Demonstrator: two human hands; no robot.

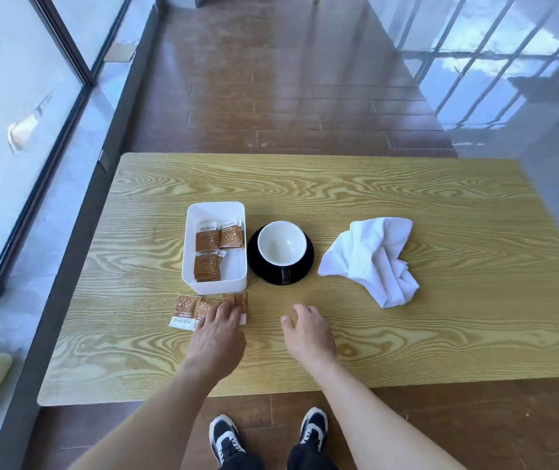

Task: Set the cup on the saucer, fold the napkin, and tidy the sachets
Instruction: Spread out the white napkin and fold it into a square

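**A:** While the cup (282, 243) already sat on its saucer (305, 266), where were the loose sachets (188, 308)?

**B:** Just in front of the tray (215, 286). Left hand (217, 337) lay flat on them, probably gathering; right hand (308, 334) hovered relaxed, holding nothing. Napkin (371, 259) lay crumpled right of the saucer, unfolded.

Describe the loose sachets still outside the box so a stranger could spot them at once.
On the wooden table, find the white box left of the black saucer. The loose sachets lie flat just in front of it, under the left hand. Unlike the boxed ones, they lie on bare wood.
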